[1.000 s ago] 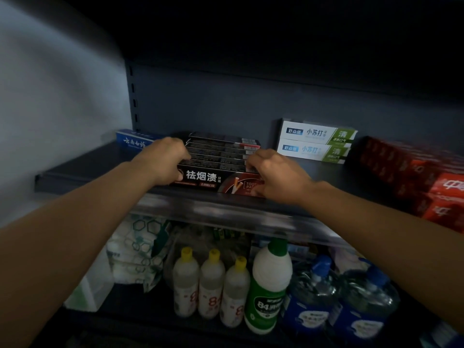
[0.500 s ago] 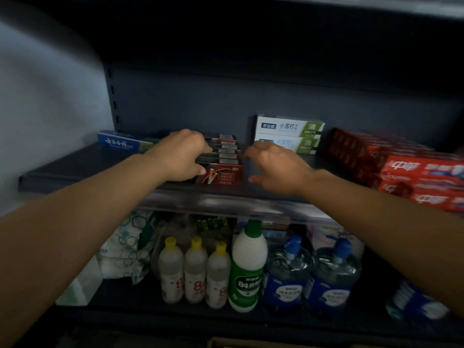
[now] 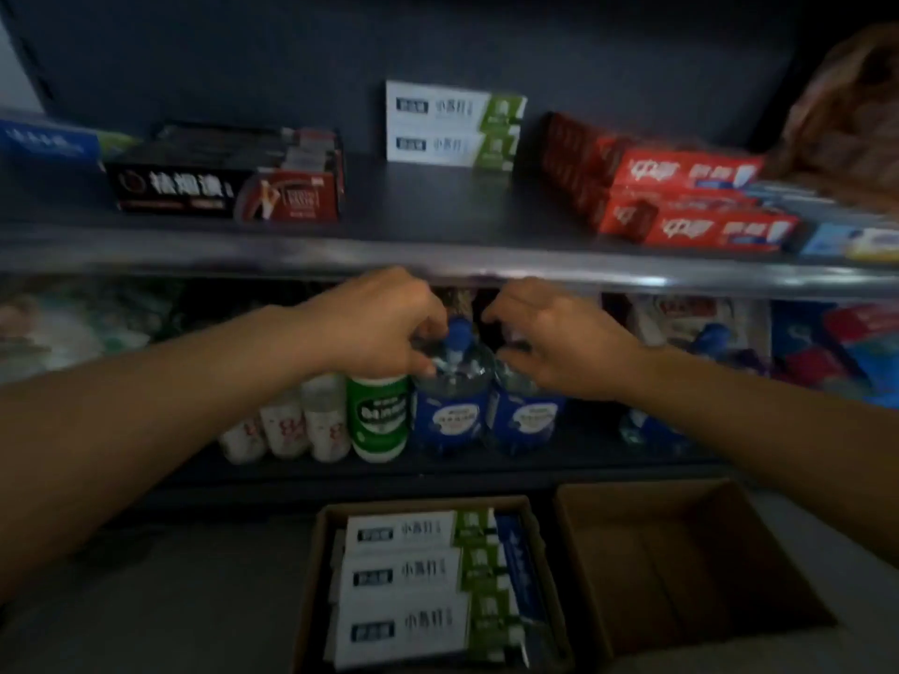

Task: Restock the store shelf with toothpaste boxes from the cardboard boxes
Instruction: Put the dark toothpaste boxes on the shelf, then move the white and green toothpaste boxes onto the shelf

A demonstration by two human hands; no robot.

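Nearest the camera, on the floor, sit two cardboard boxes: the left carton [image 3: 428, 591] is packed with white-and-green toothpaste boxes [image 3: 404, 574] lying flat in a stack, with a blue box on edge along their right side, while the right carton [image 3: 681, 566] looks empty. Above them, both forearms reach forward in front of the lower shelf. The left hand [image 3: 374, 328] has its fingers loosely curled and holds nothing; the right hand [image 3: 559, 338] likewise hangs with slack, bent fingers and nothing in it, the two hands near each other but apart. Behind them stand blue-labelled bottles [image 3: 452, 406] and a green-labelled bottle [image 3: 379, 415], which are not part of the job. The step in hand seems to be fetching the next load, so the hands should drop to the left carton and take the white-and-green boxes by their long sides, a few at once, keeping them squared so they go in as a block. Farther back, on the upper shelf [image 3: 438, 255], a matching white-and-green pair [image 3: 452, 124] stands against the back wall with bare shelf in front of it; that gap between the black boxes [image 3: 228, 177] and the red boxes [image 3: 681, 197] looks the right home. Set labels facing out and rows flush with the neighbours.
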